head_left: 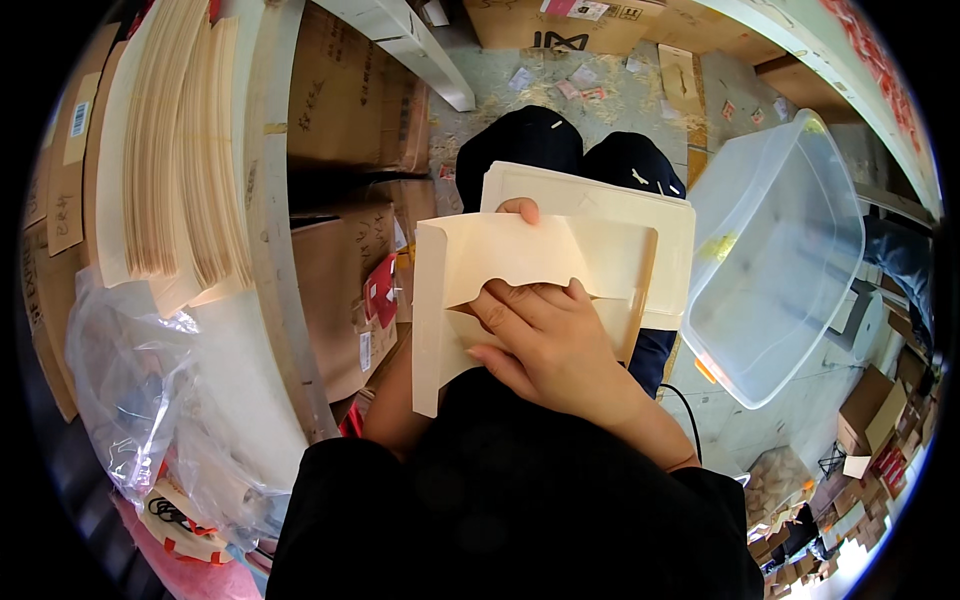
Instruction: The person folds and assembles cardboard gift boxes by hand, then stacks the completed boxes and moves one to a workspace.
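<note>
A cream paper envelope (540, 235) lies across my lap, its folded side flap upright at the left. My left hand (521, 209) supports it from beneath; only a fingertip shows, curled over the far edge, and the rest of that hand is hidden. Flat against the near panel rests my right hand (545, 340), palm down with the thumb apart. Its fingers are stretched out, their tips reaching the wavy cut edge of the opening and partly tucked under it. Under the envelope, on my knees, lies another cream paper piece (640, 205).
At the left, a table (250, 350) bears a tall stack of cream paper blanks (165, 150) and a clear plastic bag (130, 400). Cardboard boxes (345, 270) stand beside it. A translucent plastic bin (775, 270) is tilted at my right. Paper scraps litter the floor ahead.
</note>
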Motion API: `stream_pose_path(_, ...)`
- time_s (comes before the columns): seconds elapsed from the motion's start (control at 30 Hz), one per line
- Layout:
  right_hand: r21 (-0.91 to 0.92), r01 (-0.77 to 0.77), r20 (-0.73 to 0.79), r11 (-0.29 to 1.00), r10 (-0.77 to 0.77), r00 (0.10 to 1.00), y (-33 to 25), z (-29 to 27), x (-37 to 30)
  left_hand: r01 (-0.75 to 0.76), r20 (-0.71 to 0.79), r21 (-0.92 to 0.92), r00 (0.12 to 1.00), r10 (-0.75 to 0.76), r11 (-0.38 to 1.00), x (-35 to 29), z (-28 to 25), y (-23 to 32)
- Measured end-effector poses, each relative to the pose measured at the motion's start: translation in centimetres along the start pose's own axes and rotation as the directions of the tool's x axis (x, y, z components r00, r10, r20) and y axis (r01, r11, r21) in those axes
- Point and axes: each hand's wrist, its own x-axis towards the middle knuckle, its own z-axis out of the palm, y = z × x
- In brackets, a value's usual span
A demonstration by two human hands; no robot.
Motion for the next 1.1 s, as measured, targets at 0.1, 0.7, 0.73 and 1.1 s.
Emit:
stream_pose_path(0.1, -0.050, 0.008, 0.028, 0.999, -0.007, 1.000, 0.1, -0.4, 0.2, -0.421, 0.098, 0.332, 0.905, 0.413, 0.844, 1.0, 3.0, -2.1)
stream_pose_path(0.7, -0.246, -0.143, 0.105, 0.959, 0.174, 0.979, -0.5, -1.3, -0.3, -0.483, 0.222, 0.456, 0.875, 0.430, 0.748, 1.8, 5.0, -1.9)
stream_pose_path(0.73, -0.256, -0.143, 0.090, 0.956, 0.170, 0.981, -0.6, -1.3, -0.3, -0.441, 0.208, 0.444, 0.897, 0.389, 0.780, 1.9, 4.7, -1.5)
stream_pose_path(1.1, -0.164, -0.166, 0.063, 0.972, 0.178, 0.982, -0.2, -1.0, -0.4, -0.546, 0.491, 0.324, 0.795, 0.356, 0.773, 3.4, 5.2, -2.3)
